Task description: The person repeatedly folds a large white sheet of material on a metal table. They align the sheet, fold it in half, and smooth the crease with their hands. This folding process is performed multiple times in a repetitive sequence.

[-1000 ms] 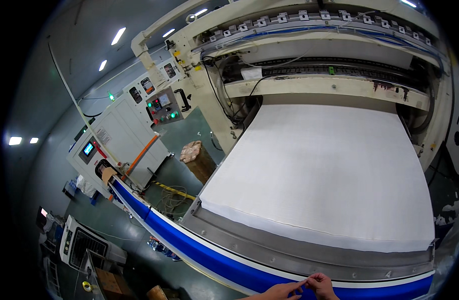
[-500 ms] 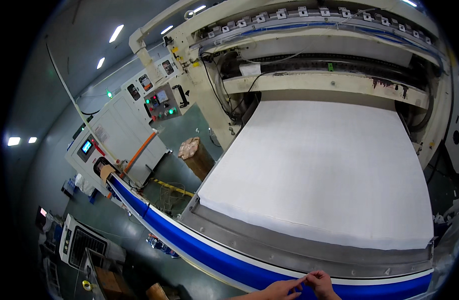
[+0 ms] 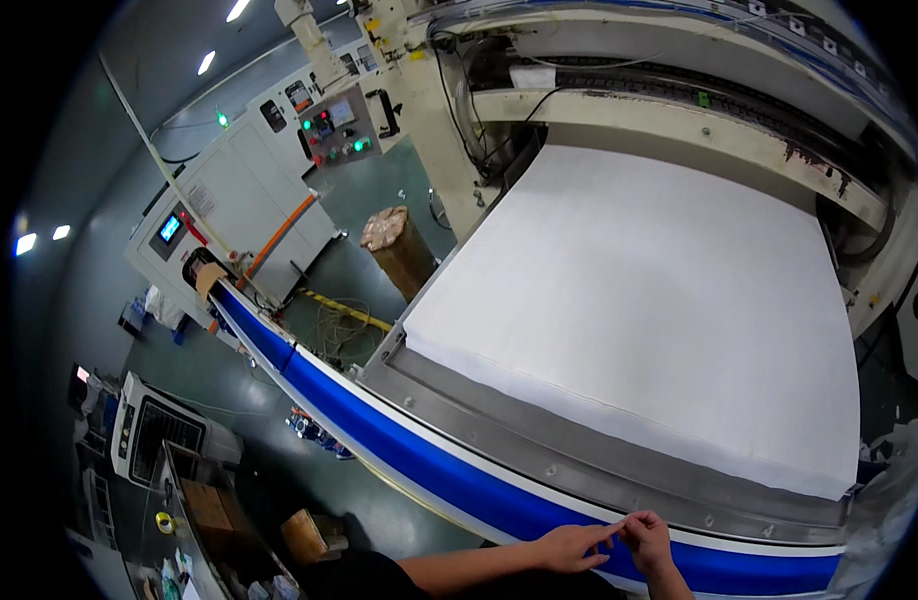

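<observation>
Two bare forearms show at 6 o'clock of the head view, no sleeves visible on either. Left hand [image 3: 569,547] and right hand [image 3: 647,540] are both bare: no gloves, no rings, no watch or wristband that can be made out. A dark garment, black or near it, sits at about 7 o'clock by the left arm; detail too dim to tell.

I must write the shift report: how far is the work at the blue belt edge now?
Done: the wide white sheet already lies flat across the machine bed. In hand: the left hand and right hand pinch something small together over the long blue belt; what it is cannot be told. Left: unclear.
</observation>
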`<state>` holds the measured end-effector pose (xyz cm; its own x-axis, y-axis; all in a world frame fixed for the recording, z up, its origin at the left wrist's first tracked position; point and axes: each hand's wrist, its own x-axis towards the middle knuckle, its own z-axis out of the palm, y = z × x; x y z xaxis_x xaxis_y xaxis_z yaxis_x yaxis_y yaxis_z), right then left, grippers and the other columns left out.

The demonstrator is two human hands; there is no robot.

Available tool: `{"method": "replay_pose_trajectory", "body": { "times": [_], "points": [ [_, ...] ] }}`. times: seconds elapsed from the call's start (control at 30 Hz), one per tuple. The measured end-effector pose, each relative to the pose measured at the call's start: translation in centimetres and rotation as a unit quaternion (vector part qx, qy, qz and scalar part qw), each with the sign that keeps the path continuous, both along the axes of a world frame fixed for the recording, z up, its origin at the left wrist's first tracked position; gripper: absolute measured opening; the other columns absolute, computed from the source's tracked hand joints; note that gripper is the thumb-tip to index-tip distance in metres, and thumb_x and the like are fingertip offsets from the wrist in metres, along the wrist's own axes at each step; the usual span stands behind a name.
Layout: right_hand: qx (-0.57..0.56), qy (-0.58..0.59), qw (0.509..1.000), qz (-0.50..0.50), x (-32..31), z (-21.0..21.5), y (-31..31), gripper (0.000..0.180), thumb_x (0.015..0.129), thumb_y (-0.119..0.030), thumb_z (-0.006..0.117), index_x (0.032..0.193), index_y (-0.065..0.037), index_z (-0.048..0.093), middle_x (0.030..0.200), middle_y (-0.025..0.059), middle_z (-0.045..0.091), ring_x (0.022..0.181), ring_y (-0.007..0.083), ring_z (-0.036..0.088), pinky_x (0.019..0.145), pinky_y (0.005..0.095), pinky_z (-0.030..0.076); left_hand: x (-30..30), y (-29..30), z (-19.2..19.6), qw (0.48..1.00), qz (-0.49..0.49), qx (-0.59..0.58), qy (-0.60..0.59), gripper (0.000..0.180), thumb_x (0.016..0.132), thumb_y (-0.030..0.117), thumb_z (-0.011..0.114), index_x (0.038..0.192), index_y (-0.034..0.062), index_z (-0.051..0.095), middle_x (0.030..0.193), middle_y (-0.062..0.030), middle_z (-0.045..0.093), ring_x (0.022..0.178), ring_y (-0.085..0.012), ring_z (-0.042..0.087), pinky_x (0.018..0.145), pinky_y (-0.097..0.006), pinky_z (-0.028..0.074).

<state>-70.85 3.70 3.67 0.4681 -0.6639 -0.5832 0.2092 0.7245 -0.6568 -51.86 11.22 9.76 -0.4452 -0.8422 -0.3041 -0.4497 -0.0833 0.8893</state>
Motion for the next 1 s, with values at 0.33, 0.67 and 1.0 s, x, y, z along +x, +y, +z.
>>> {"method": "replay_pose_trajectory", "body": {
  "times": [0.33, 0.67, 1.0],
  "points": [
    [-0.068, 0.177, 0.975, 0.118, 6.0, -0.1, -0.8, 0.013, 0.088, -0.018, 0.06, 0.091, -0.005, 0.057, 0.084, 0.0067, 0.064, 0.066, 0.0135, 0.06, 0.059, 0.0251, 0.048, 8.4, -0.1, -0.8, 0.987, 0.137, -0.032, -0.076, 0.045, 0.089, 0.023, 0.056, 0.13, 0.008, 0.046, 0.109, -0.0159, 0.061, 0.097, -0.029, 0.06, 0.082, -0.039, 0.049],
    [-0.37, 0.3, 0.829, 0.293, 19.8, 0.2, -6.5, 0.021, 0.085, -0.022, 0.06, 0.088, -0.002, 0.062, 0.071, 0.0079, 0.064, 0.064, 0.015, 0.059, 0.061, 0.0278, 0.047, 30.7, -1.6, -8.7, 0.781, 0.451, -0.257, -0.348, 0.033, 0.078, 0.012, 0.059, 0.11, 0.004, 0.056, 0.111, -0.0165, 0.056, 0.1, -0.0348, 0.054, 0.087, -0.044, 0.043],
    [-0.582, 0.27, 0.67, 0.373, 44.6, 1.4, -13.0, 0.018, 0.083, -0.021, 0.058, 0.089, -0.004, 0.063, 0.079, 0.0124, 0.065, 0.07, 0.0259, 0.062, 0.065, 0.0346, 0.048, 37.8, -2.8, -13.6, 0.73, 0.458, -0.315, -0.397, 0.034, 0.079, 0.014, 0.058, 0.111, 0.0045, 0.055, 0.115, -0.0123, 0.053, 0.113, -0.0307, 0.049, 0.095, -0.044, 0.038]
  ]
}}
